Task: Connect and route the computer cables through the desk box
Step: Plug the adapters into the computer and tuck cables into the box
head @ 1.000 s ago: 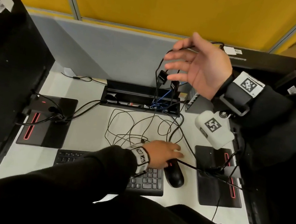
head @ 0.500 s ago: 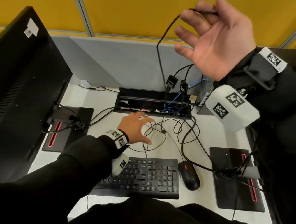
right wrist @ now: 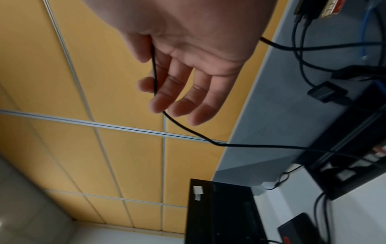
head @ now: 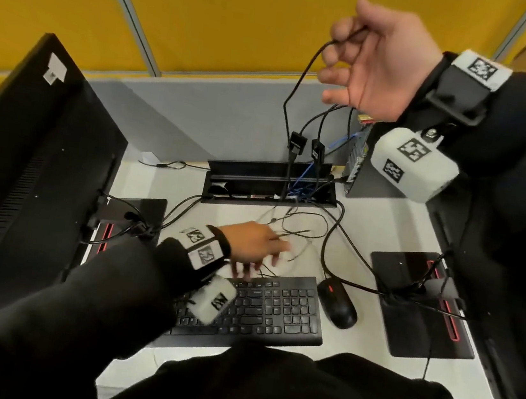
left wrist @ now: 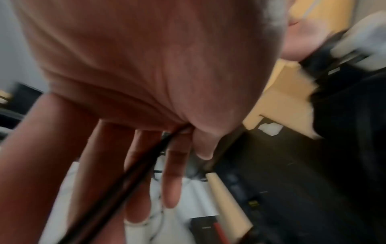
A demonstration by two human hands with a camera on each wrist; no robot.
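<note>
My right hand (head: 344,44) is raised above the desk and pinches a thin black cable (head: 298,83) between thumb and fingers; the right wrist view shows the same hand (right wrist: 167,92) with the cable (right wrist: 188,128) along its index finger. The cable drops to a small black adapter (head: 296,143) and into the open black desk box (head: 242,171). A second adapter (head: 317,151) hangs beside it. My left hand (head: 261,249), blurred, is low over loose black cables in front of the box. In the left wrist view a black cable (left wrist: 125,181) runs out from under the thumb of that hand (left wrist: 167,165).
A black keyboard (head: 267,307) and mouse (head: 336,302) lie near the front edge. A monitor (head: 25,168) stands left, and a monitor base (head: 418,303) sits right. A small computer (head: 359,158) stands behind the box. Blue cable (head: 303,184) sits inside the box.
The right hand's fingers have curled round the cable, which they only hooked before. The left hand left the mouse and shifted over the loose cables in front of the box.
</note>
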